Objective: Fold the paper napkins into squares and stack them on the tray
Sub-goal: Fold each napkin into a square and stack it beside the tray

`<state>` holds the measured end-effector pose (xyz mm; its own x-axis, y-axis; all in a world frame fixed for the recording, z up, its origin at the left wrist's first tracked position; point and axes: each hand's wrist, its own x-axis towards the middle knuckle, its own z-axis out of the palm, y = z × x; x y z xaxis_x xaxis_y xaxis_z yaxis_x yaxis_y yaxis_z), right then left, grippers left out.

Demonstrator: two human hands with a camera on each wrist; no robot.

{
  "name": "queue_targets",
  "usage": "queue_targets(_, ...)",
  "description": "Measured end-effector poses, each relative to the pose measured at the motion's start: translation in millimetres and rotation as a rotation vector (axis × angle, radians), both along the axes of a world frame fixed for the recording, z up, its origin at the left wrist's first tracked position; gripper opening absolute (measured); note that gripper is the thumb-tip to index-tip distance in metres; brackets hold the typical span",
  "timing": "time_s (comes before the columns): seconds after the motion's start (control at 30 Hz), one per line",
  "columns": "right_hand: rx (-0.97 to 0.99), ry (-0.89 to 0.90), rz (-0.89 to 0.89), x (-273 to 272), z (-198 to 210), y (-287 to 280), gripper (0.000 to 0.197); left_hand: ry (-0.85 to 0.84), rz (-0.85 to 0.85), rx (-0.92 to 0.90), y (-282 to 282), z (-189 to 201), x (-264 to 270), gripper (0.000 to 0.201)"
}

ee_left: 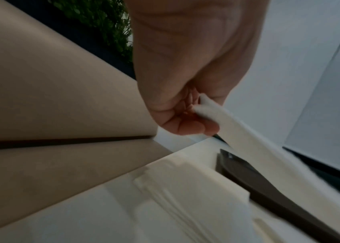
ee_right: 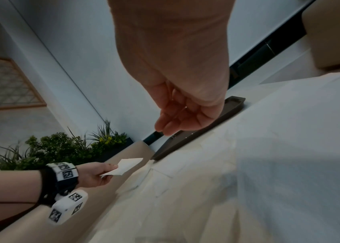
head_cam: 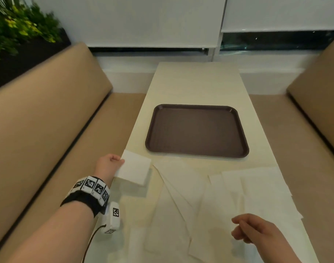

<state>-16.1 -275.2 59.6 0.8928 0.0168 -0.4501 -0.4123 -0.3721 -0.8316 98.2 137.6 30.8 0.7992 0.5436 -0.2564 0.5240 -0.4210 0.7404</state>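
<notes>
At the near left corner of the tray [head_cam: 197, 109], just off its edge, a folded napkin [head_cam: 134, 169] hangs above the table [head_cam: 196, 82], pinched by one corner between the thumb and curled fingers of the left hand [head_cam: 110, 164]. It is a small white square, soft and a little fuzzy along its folded edge in the left wrist view, and thick enough to hold its shape without drooping. The tray is a dark brown rounded rectangle with a low raised rim and a matte, finely textured floor; nothing lies on it yet. To place the square well, I would carry it over the rim, lay it flat with its edges parallel to the tray's sides, and only then let go, so the folds do not spring open. Unfolded napkins [head_cam: 257, 190] lie spread and overlapping on the table nearer the person, thin and creased. Over them hovers the right hand [head_cam: 257, 230], fingers loosely curled and holding nothing.
</notes>
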Motion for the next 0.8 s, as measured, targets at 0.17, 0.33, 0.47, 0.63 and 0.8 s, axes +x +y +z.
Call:
queue_targets(0.17, -0.013, 0.085, 0.024, 2.9, -8.6, -3.0, 0.023, 0.075, -0.019, 0.003, 13.6, -43.4, 24.2, 0.011)
queue_targets(0.33, -0.032, 0.105, 0.065, 7.5, -12.0, -0.8, 0.022, 0.098, 0.031, -0.021, 20.8, -65.5, 28.7, 0.012)
queue_targets(0.47, -0.039, 0.113, 0.089, 9.7, -15.4, 4.7, 0.022, 0.102, 0.065, -0.049, 30.4, -83.7, 28.4, 0.015)
queue_targets(0.63, -0.03, 0.118, 0.09, 9.1, -19.7, 13.2, 0.024, 0.08, 0.075, -0.029, 20.7, -72.2, 26.0, 0.013)
queue_targets(0.8, -0.013, 0.121, 0.094, 8.9, -20.9, 18.3, 0.025, 0.087, 0.055, -0.035, 23.9, -72.5, 23.9, 0.018)
